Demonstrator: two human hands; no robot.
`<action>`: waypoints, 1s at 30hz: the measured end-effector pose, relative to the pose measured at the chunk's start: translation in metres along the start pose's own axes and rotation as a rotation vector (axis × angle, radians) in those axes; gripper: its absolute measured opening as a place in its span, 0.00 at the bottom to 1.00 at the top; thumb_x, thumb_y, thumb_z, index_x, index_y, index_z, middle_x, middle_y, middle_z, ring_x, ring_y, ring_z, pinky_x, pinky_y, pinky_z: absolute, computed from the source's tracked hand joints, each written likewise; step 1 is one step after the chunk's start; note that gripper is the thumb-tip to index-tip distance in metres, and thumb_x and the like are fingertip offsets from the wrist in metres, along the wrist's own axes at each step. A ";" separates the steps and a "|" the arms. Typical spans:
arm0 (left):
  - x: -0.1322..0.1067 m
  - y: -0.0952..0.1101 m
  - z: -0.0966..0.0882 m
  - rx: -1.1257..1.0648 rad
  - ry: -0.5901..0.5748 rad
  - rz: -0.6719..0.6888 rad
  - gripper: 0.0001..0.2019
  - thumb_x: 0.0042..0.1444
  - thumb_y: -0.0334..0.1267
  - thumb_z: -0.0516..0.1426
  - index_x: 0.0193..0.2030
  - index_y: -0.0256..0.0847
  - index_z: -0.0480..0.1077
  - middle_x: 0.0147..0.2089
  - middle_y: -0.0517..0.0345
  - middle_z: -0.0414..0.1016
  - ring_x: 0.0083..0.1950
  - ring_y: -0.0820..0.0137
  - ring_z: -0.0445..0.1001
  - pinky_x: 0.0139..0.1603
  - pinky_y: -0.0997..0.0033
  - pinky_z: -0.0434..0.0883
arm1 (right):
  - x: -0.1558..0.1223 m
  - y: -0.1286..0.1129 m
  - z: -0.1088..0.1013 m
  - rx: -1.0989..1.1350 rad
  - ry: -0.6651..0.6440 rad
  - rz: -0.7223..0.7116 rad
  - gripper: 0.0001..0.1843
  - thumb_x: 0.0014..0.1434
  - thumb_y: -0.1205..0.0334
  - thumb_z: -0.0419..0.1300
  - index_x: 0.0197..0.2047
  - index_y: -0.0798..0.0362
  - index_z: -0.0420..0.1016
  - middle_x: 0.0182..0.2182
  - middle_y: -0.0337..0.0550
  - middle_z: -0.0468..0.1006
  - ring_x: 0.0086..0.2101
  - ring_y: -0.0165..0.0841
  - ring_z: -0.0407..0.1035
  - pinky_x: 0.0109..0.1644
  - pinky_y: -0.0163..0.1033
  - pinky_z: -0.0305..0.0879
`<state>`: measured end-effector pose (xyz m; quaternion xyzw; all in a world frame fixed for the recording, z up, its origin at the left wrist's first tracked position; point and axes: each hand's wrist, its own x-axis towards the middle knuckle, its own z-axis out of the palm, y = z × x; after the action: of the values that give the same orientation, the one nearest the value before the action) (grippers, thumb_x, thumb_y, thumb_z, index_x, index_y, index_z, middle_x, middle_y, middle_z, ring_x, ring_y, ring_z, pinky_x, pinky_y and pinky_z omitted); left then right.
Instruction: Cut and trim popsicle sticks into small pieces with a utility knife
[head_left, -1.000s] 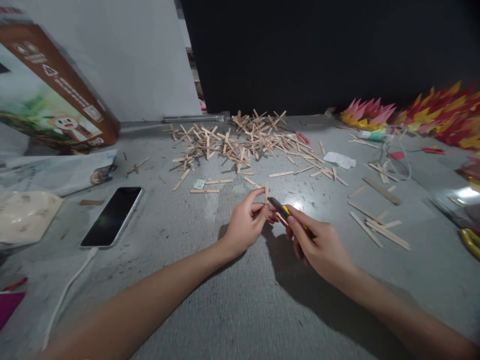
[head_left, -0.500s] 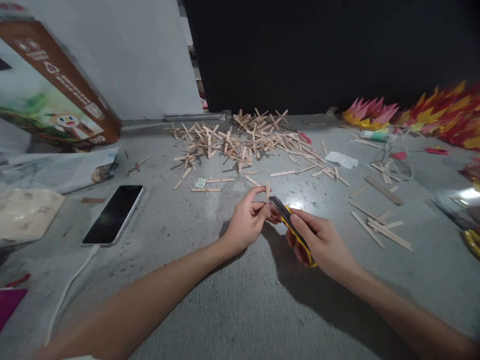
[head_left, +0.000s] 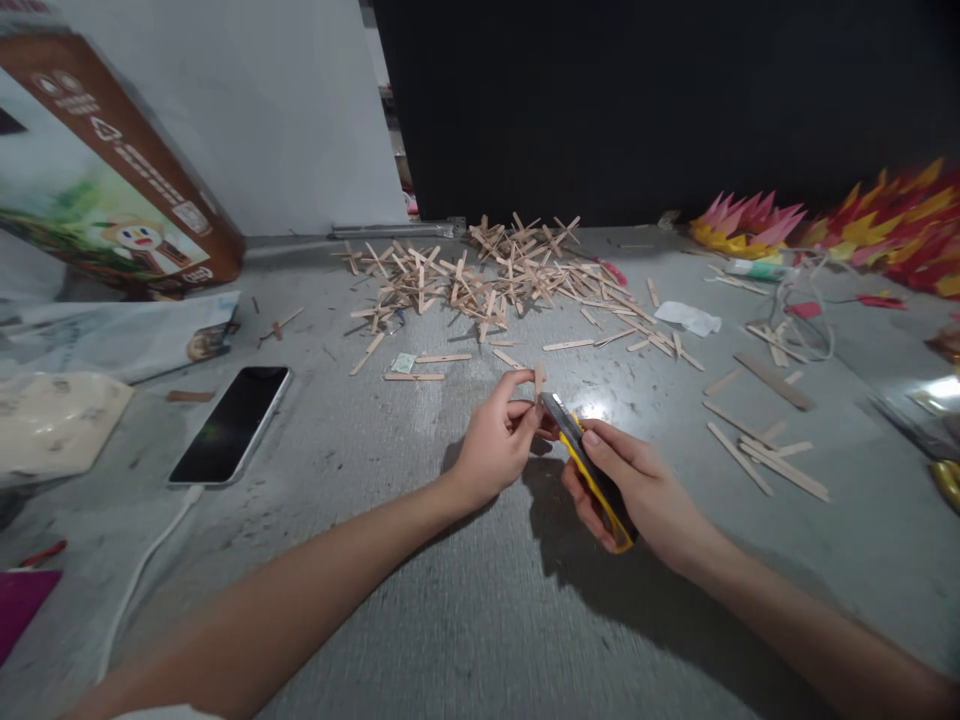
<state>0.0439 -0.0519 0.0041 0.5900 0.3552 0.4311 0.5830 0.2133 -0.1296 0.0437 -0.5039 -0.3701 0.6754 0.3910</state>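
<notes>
Grey, scuffed worktop point(head_left: 450, 620): hard and flat beneath both forearms; I cannot tell whether the wrists rest on it.
Right hand point(head_left: 634, 480): I have it wrapped around a long, slim, black-and-yellow utility knife point(head_left: 596, 480), the thumb along the upper side and the fingers folded underneath.
Knife handling: I judge it rigid and the heavier of the two held things; the yellow-edged body is where to grip, well back from the tip.
Blade end: it points up and away, just beside the thing in the other hand; I cannot tell whether they touch.
Left hand point(head_left: 491, 440): I have the fingers nearly closed in a pinch on a short, flat, pale wooden stick point(head_left: 538, 385).
Held stick: it stands close to upright between thumb and fingers, in the middle of my view; the forefinger is near its top end.
Stick handling: I expect it to be very light, dry and stiff, with little slip, yet thin enough to split or snap if bent. I would hold it low, by the flat faces, with fingertips clear of the edge facing the blade.
Loose pale wooden sticks point(head_left: 784, 468): they lie flat at the right, some overlapping; edges seem the easiest place to lift them.
Tangled heap of pale wooden sticks point(head_left: 510, 270): it lies farthest off, many pieces crossing; I judge it easily disturbed, so outer ends suit fingertips best.
</notes>
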 end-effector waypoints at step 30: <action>0.001 -0.003 0.002 -0.157 -0.274 -0.269 0.15 0.56 0.34 0.66 0.50 0.40 0.70 0.34 0.56 0.85 0.33 0.65 0.85 0.38 0.67 0.81 | 0.026 0.005 -0.035 -1.026 0.354 -0.936 0.19 0.63 0.72 0.57 0.50 0.46 0.84 0.38 0.43 0.79 0.35 0.34 0.76 0.40 0.38 0.71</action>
<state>0.0464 -0.0521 0.0016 0.5432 0.3136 0.2912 0.7223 0.2411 -0.1048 0.0213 -0.5146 -0.7494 0.0854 0.4077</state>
